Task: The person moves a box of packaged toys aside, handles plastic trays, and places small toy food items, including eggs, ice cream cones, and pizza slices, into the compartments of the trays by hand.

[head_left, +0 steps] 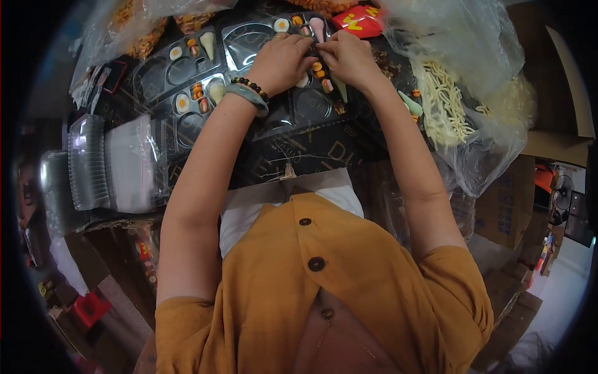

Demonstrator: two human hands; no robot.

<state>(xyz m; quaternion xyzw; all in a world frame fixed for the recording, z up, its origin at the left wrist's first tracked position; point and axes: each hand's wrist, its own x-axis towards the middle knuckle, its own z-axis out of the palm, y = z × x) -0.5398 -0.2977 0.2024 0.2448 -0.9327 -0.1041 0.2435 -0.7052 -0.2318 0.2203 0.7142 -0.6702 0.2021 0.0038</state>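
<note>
In the head view, the person's left hand [280,62] is low over a clear moulded tray [313,107], its fingers bent and drawn fairly close together, while the right hand [354,59] comes in from the other side with thumb and forefinger narrowed near the lower end of a pink cone-shaped piece [317,28]. Whether either hand grips anything cannot be told, as the fingers cover what lies under them. The pink piece is at the far part of the tray, just beyond the fingertips, beside an egg-shaped piece [281,25] and small burger-like pieces; more burger-like pieces [318,67] lie nearer the person, between the hands. The small pieces look light and smooth, probably firm or slightly rubbery, so a fingertip pinch should be enough; the pink one would best be taken by its thicker end, since its narrow end gives less to hold and might turn or slip. The tray looks thin and springy, likely to flex or slide if pressed in the middle, and is better steadied by its rim or a raised ridge. A red packet [358,22] lies beyond the right hand, and farther out on that side pale noodle-like strands [442,103] lie in a flimsy plastic bag [498,156], which looks soft and likely to cling.
</note>
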